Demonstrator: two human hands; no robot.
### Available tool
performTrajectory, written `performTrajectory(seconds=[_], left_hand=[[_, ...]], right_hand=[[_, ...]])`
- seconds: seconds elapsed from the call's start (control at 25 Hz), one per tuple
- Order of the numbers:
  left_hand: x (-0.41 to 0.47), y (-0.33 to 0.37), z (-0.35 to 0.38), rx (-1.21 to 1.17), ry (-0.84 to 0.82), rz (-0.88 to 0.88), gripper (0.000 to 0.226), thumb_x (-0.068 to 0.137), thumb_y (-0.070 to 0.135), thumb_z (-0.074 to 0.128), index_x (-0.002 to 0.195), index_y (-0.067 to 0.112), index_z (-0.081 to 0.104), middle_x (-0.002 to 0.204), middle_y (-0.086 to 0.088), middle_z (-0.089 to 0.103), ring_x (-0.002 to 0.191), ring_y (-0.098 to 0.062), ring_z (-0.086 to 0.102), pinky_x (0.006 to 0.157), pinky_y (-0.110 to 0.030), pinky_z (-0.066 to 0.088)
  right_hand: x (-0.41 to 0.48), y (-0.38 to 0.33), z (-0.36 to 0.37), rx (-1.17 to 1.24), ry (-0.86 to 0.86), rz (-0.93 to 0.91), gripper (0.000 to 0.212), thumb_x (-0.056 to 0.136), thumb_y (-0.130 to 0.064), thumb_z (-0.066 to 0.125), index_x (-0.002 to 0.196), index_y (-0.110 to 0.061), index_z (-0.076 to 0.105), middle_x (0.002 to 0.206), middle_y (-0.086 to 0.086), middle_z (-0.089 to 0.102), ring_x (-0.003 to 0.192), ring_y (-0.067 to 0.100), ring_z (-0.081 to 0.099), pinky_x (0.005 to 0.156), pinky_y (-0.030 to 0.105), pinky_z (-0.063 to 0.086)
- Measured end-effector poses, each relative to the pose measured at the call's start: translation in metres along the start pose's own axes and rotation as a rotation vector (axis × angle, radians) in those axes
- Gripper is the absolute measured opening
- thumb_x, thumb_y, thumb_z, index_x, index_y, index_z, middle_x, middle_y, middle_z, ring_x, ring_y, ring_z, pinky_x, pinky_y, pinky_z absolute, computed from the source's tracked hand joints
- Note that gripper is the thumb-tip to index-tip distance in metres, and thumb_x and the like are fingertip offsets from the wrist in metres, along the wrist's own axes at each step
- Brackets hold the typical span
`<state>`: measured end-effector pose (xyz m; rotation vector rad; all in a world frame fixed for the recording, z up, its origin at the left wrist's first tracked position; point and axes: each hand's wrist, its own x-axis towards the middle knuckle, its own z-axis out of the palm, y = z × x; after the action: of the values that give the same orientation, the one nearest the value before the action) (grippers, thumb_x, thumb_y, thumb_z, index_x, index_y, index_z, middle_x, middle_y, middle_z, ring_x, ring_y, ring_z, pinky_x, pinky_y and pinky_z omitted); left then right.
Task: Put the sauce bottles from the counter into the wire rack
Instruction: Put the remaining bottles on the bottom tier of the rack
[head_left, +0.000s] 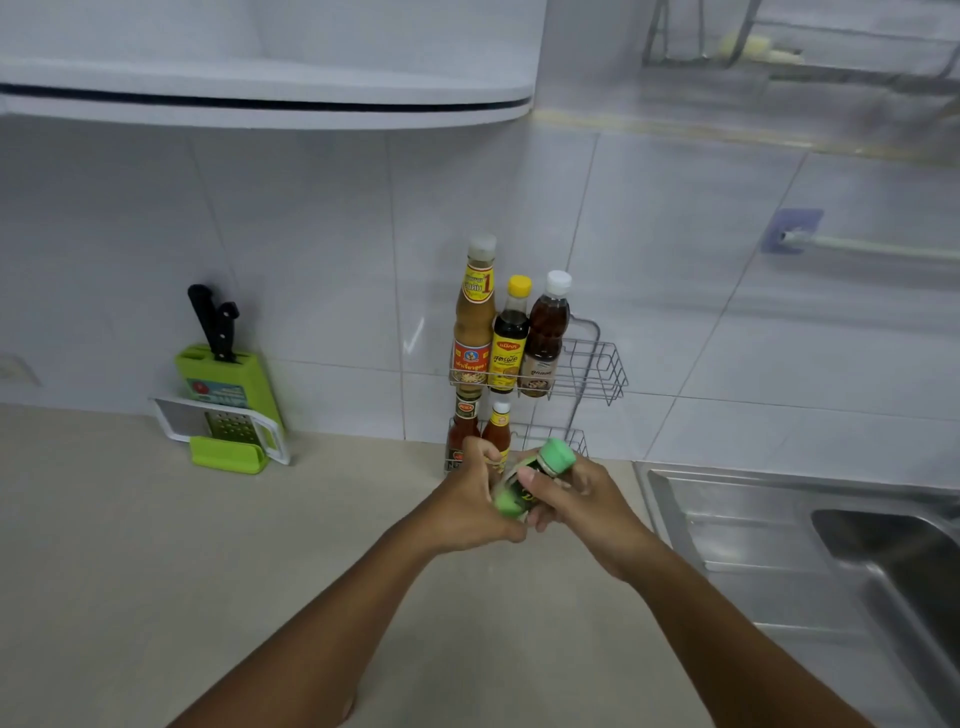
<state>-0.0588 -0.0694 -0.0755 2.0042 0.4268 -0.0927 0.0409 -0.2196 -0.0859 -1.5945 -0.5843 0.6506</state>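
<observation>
Both hands meet above the beige counter (130, 545). The right hand (576, 499) and left hand (467, 499) grasp a small green-capped bottle (530, 480), tilted, its long axis running from lower left up to the cap at upper right. Just behind, the wire rack (597, 364) on the tiled wall carries 5 bottles on 2 tiers. A steel sink (779, 519) lies to the right.

Glossy white tiles (311, 270) are seen behind a thin metal wire rack (597, 364). A matt beige counter (130, 545) is met by a brushed steel sink (831, 545). Smooth green plastic is shown by the knife block (228, 384).
</observation>
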Motion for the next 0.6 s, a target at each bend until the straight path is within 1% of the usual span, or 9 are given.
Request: performTrajectory(seconds=[0.04,0.12,0.16,0.24,0.28,0.32,0.44,0.52,0.6], left_hand=[[0.014,-0.01,-0.006,0.027,-0.003,-0.028,0.086,0.067,0.019,0.085,0.127,0.025,0.024,0.115,-0.003,0.057,0.099,-0.017,0.061,0.079,-0.037,0.057],[0.039,-0.03,-0.021,0.046,0.011,-0.145,0.096,0.071,0.021,0.085,0.14,0.023,0.019,0.128,-0.004,0.053,0.114,-0.019,0.055,0.087,-0.031,0.051],[0.05,-0.041,-0.028,0.046,0.033,-0.202,0.094,0.075,0.022,0.082,0.144,0.021,0.019,0.131,-0.005,0.052,0.114,-0.019,0.054,0.087,-0.03,0.049],[0.076,-0.064,-0.037,0.048,0.073,-0.291,0.084,0.082,0.021,0.075,0.147,0.018,0.022,0.135,-0.008,0.054,0.114,-0.022,0.057,0.09,-0.033,0.052],[0.088,-0.075,-0.039,0.051,0.086,-0.317,0.08,0.084,0.02,0.072,0.148,0.017,0.023,0.138,-0.01,0.053,0.116,-0.025,0.058,0.094,-0.036,0.053],[0.097,-0.083,-0.041,0.048,0.095,-0.332,0.078,0.086,0.018,0.069,0.149,0.016,0.024,0.142,-0.012,0.051,0.121,-0.027,0.057,0.098,-0.038,0.053],[0.121,-0.101,-0.041,0.026,0.103,-0.337,0.079,0.088,0.013,0.065,0.154,0.016,0.022,0.155,-0.013,0.041,0.137,-0.03,0.047,0.104,-0.039,0.049],[0.135,-0.109,-0.039,0.006,0.096,-0.332,0.082,0.089,0.011,0.063,0.157,0.017,0.019,0.159,-0.012,0.038,0.141,-0.031,0.043,0.105,-0.039,0.048],[0.146,-0.113,-0.036,0.024,0.089,-0.321,0.081,0.089,0.011,0.063,0.156,0.016,0.019,0.156,-0.013,0.041,0.139,-0.032,0.046,0.101,-0.036,0.048]], right_hand=[[0.011,0.008,-0.005,-0.005,0.096,-0.013,0.023,0.089,-0.022,0.079,0.109,-0.012,0.073,0.094,0.023,0.075,0.069,0.029,0.071,0.066,0.039,0.061],[0.034,0.024,-0.013,-0.099,0.305,-0.029,0.026,0.084,-0.022,0.084,0.107,-0.02,0.073,0.094,0.011,0.078,0.078,0.026,0.076,0.074,0.041,0.063],[0.044,0.03,-0.015,-0.176,0.398,-0.028,0.028,0.082,-0.025,0.086,0.107,-0.024,0.073,0.095,0.004,0.078,0.085,0.024,0.074,0.076,0.038,0.062],[0.07,0.042,-0.019,-0.321,0.517,-0.017,0.032,0.081,-0.029,0.084,0.11,-0.026,0.071,0.098,-0.003,0.075,0.092,0.02,0.069,0.073,0.023,0.053],[0.082,0.047,-0.019,-0.369,0.538,-0.015,0.033,0.082,-0.029,0.084,0.112,-0.025,0.07,0.099,-0.003,0.073,0.093,0.019,0.066,0.071,0.017,0.048],[0.093,0.053,-0.02,-0.393,0.535,-0.026,0.033,0.083,-0.029,0.083,0.113,-0.025,0.069,0.1,-0.002,0.073,0.094,0.018,0.065,0.072,0.016,0.046],[0.121,0.074,-0.022,-0.464,0.49,-0.064,0.031,0.081,-0.026,0.085,0.107,-0.03,0.067,0.1,-0.001,0.073,0.095,0.018,0.066,0.08,0.026,0.053],[0.138,0.085,-0.023,-0.484,0.448,-0.027,0.027,0.081,-0.023,0.085,0.1,-0.028,0.066,0.094,-0.005,0.07,0.091,0.018,0.064,0.075,0.02,0.048],[0.155,0.093,-0.026,-0.524,0.414,0.038,0.024,0.083,-0.024,0.084,0.1,-0.02,0.068,0.088,-0.008,0.066,0.087,0.018,0.062,0.067,0.015,0.041]])
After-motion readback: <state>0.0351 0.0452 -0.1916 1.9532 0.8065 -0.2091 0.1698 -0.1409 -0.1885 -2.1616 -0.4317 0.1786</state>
